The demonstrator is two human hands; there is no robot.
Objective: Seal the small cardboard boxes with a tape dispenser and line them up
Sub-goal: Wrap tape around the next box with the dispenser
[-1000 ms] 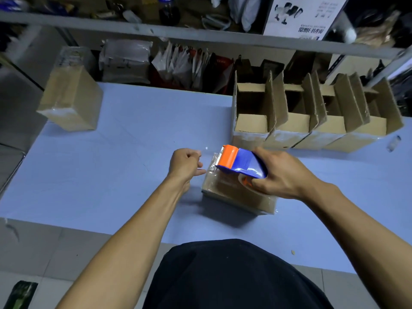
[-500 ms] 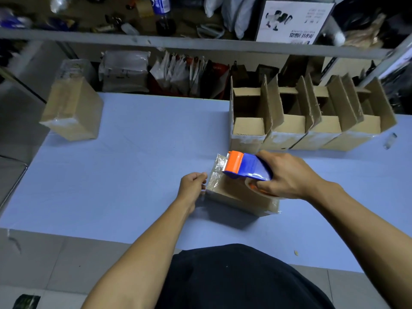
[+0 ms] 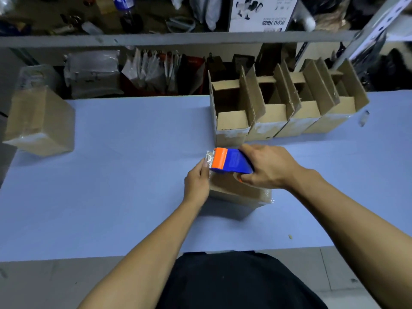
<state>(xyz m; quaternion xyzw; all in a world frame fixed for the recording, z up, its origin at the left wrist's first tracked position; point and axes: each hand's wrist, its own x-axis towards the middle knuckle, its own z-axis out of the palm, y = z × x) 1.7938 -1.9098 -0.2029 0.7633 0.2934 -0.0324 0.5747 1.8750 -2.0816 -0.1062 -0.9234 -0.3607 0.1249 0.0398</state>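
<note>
Fingers and thumb of the right hand [image 3: 269,167] curl round the blue plastic body of the tape dispenser [image 3: 231,162], a firm, full grip with the wrist angled in from the right. Just left of that grip sits the dispenser's orange front, and a crinkled, glossy strip of clear tape [image 3: 209,158] juts past it. Directly beneath the grip lies a small cardboard box [image 3: 240,192], matte brown, with shiny tape over its top and a frayed tape end at its right corner. The left hand [image 3: 197,181] rests against the box's left end, fingers straight and together, tips touching the tape strip; its forearm reaches up from below. Beyond the grip, close by, four open boxes [image 3: 278,114] stand touching in a row, flaps upright, taped bases whitish. Far to the left, well apart, another taped box [image 3: 42,123] sits at the edge of the smooth pale-blue tabletop [image 3: 122,175].
</note>
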